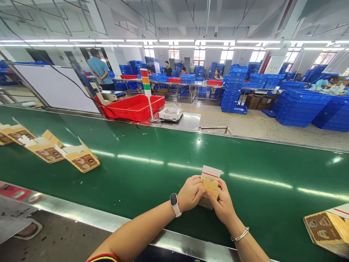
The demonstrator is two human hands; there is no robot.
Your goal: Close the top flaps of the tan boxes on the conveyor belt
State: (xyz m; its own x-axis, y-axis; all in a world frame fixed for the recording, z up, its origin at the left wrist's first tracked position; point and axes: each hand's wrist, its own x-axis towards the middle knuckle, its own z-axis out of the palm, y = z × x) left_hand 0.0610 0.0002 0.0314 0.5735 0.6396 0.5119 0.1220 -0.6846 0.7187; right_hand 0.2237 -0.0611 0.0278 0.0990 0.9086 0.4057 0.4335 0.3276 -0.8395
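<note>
The left hand (191, 193) and right hand (223, 204) are together clamping a small carton (209, 185) over the green belt (147, 189), while open cartons (86, 162) are sitting left and another carton (323, 226) near right.

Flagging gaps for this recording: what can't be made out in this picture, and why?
- Head view: the sides of the held carton, covered by the left hand and right hand.
- Head view: the rest of the right-hand cartons, cut off by the picture's right edge.
- Head view: the rest of the leftmost carton, cut off by the left edge.
- Head view: any reading on the watch, too small.
</note>
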